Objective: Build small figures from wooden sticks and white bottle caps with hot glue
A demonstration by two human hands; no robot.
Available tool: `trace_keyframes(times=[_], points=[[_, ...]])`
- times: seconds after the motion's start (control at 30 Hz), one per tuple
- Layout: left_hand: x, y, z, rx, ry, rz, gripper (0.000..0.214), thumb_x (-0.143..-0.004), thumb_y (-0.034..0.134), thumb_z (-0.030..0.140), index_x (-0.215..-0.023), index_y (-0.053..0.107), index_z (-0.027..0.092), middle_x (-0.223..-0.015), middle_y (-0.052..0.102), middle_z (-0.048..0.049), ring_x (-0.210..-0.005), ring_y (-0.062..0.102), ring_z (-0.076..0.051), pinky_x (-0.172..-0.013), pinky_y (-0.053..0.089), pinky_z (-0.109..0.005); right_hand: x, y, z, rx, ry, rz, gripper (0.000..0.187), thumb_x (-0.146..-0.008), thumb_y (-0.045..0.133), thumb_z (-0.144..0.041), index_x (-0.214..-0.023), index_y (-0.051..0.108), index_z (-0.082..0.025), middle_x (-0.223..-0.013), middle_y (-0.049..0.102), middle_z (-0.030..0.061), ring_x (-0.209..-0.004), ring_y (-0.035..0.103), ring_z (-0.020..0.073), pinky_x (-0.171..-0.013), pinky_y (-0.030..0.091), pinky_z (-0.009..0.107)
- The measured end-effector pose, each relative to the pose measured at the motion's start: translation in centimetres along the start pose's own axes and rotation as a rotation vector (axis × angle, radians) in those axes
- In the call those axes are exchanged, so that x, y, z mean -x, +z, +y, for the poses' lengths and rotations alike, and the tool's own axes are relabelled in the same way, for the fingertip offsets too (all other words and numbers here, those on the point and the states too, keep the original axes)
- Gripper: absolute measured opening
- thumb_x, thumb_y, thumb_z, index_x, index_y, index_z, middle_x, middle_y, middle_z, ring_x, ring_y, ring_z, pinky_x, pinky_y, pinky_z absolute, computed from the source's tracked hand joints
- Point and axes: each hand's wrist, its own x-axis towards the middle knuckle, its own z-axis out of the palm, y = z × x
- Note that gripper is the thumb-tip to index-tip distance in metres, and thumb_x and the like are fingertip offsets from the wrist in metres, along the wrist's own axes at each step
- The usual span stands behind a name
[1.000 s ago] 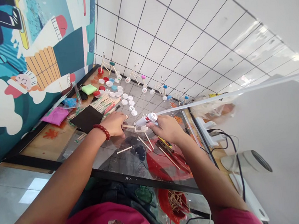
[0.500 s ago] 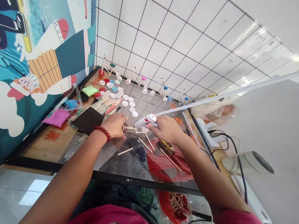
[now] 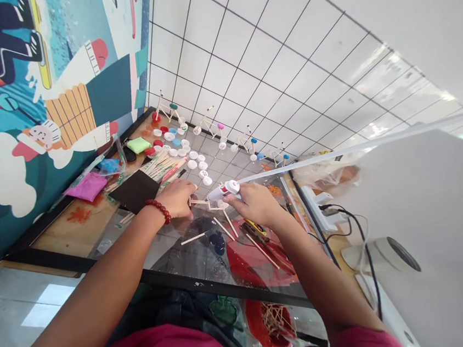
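My right hand (image 3: 255, 203) is closed round a white hot glue gun (image 3: 222, 190), and a long translucent glue stick (image 3: 329, 157) trails out behind it to the right. The gun's front end is over a small frame of joined wooden sticks (image 3: 202, 202). My left hand (image 3: 179, 197), with a red bead bracelet on its wrist, pinches the left end of that frame. Its fingertips are partly hidden. A white bottle cap (image 3: 223, 203) shows beside the gun. Loose wooden sticks (image 3: 192, 239) lie on the glass tabletop near my hands.
Several bottle caps (image 3: 192, 164) and stick-and-cap models (image 3: 249, 144) stand toward the tiled wall. A black card (image 3: 135, 192) and a stick pile (image 3: 164, 165) lie left. Pliers (image 3: 256, 229) lie right, near a power strip (image 3: 321, 205). A red bag of sticks (image 3: 272, 324) sits below the edge.
The view has shifted slightly. Both hands keep almost the same place, with the glue gun still held over the stick frame.
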Motion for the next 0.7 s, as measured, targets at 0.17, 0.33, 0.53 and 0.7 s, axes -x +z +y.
trace_keyframes(times=[0.17, 0.33, 0.53, 0.7], points=[[0.16, -0.22, 0.24, 0.002, -0.007, 0.001, 0.061, -0.056, 0.088, 0.037, -0.11, 0.066, 0.02, -0.128, 0.063, -0.0131, -0.122, 0.056, -0.034, -0.1, 0.046, -0.039, -0.11, -0.17, -0.23, 0.013, 0.005, -0.003, 0.047, -0.1, 0.04, -0.051, -0.103, 0.072, -0.016, -0.095, 0.075, 0.0121, -0.089, 0.068, 0.0252, -0.07, 0.039, 0.029], [0.29, -0.3, 0.37, -0.004, -0.015, 0.0, 0.064, -0.056, 0.089, 0.037, -0.113, 0.065, 0.019, -0.127, 0.063, -0.014, -0.123, 0.056, -0.034, -0.1, 0.046, -0.038, -0.11, -0.2, -0.21, 0.029, 0.012, -0.018, 0.047, -0.1, 0.041, -0.051, -0.099, 0.071, -0.015, -0.094, 0.075, 0.0127, -0.087, 0.069, 0.0256, -0.069, 0.038, 0.03], [0.25, -0.23, 0.24, 0.006, -0.022, 0.007, 0.062, -0.055, 0.089, 0.039, -0.11, 0.066, 0.023, -0.122, 0.066, -0.0108, -0.12, 0.058, -0.034, -0.097, 0.047, -0.038, 0.01, -0.21, 0.07, 0.021, 0.028, -0.03, 0.047, -0.1, 0.04, -0.051, -0.099, 0.071, -0.015, -0.095, 0.075, 0.0131, -0.089, 0.069, 0.0257, -0.071, 0.04, 0.03], [0.17, -0.2, 0.12, 0.016, -0.018, 0.017, 0.061, -0.054, 0.088, 0.039, -0.109, 0.066, 0.024, -0.12, 0.067, -0.0091, -0.117, 0.059, -0.033, -0.096, 0.047, -0.037, 0.06, -0.52, -0.32, 0.013, 0.034, -0.031, 0.046, -0.1, 0.041, -0.05, -0.101, 0.07, -0.015, -0.096, 0.075, 0.013, -0.091, 0.069, 0.0259, -0.072, 0.04, 0.03]])
